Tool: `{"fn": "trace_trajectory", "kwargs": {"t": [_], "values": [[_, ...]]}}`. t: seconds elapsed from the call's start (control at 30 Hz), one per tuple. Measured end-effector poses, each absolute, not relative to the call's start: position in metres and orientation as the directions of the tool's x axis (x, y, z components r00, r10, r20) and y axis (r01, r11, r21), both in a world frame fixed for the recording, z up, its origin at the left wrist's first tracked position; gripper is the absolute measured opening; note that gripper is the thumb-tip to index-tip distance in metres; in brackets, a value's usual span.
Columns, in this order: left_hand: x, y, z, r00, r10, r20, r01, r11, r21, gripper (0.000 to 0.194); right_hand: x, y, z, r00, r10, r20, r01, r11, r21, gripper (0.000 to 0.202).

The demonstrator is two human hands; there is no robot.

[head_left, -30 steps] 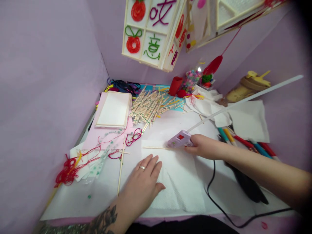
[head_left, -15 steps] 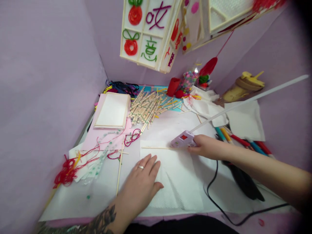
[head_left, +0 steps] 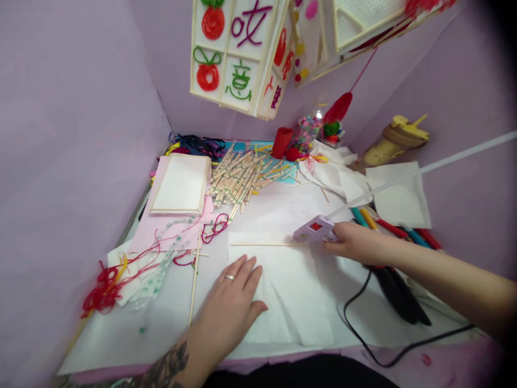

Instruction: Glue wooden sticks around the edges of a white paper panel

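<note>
My right hand [head_left: 343, 240] grips a pale purple glue gun [head_left: 317, 228], a long white glue stick [head_left: 388, 187] jutting from its back. The gun's tip is at the right part of a thin wooden stick [head_left: 262, 244], which lies along the top of a white textured sheet [head_left: 294, 302]. Flat on the sheet's left side rests my left hand [head_left: 232, 293], fingers stretched out just below the stick, a ring on one finger. From the gun's side a black cord [head_left: 355, 334] curls down to the right.
Bundled wooden sticks [head_left: 236, 178] lie at the back, beside a white framed panel [head_left: 181, 183]. Red yarn [head_left: 103, 288] is at left. Markers [head_left: 404, 231], black-handled scissors [head_left: 399, 296] and a tumbler [head_left: 398, 141] are at right. A decorated lantern [head_left: 238, 54] hangs above.
My right hand has moved the glue gun a little to the right along the wooden stick. My left hand stays flat on the sheet. The whole view has shifted slightly.
</note>
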State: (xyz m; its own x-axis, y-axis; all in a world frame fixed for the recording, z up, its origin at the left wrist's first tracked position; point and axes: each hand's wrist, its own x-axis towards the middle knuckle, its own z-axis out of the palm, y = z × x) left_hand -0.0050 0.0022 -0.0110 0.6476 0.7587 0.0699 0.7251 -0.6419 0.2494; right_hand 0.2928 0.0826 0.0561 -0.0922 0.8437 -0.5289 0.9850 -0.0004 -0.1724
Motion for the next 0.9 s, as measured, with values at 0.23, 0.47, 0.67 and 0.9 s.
{"fn": "trace_trajectory", "kwargs": {"t": [0.23,0.47,0.67,0.9], "values": [[-0.006,0.002,-0.013,0.651,0.755,0.079,0.72,-0.647,0.252,0.057,0.303,0.08,0.059,-0.112,0.842,-0.527,0.969,-0.024,-0.245,0.036],[-0.006,0.003,-0.013,0.658,0.748,0.093,0.71,-0.656,0.254,0.056,0.29,0.085,0.064,-0.188,0.805,-0.563,0.923,-0.051,-0.382,0.041],[-0.005,0.004,-0.012,0.659,0.748,0.077,0.714,-0.655,0.246,0.057,0.29,0.086,0.062,-0.202,0.81,-0.55,0.936,-0.004,-0.351,0.045],[-0.006,0.003,-0.014,0.648,0.758,0.082,0.714,-0.641,0.281,0.051,0.291,0.085,0.055,-0.194,0.805,-0.561,0.95,0.012,-0.311,0.045]]}}
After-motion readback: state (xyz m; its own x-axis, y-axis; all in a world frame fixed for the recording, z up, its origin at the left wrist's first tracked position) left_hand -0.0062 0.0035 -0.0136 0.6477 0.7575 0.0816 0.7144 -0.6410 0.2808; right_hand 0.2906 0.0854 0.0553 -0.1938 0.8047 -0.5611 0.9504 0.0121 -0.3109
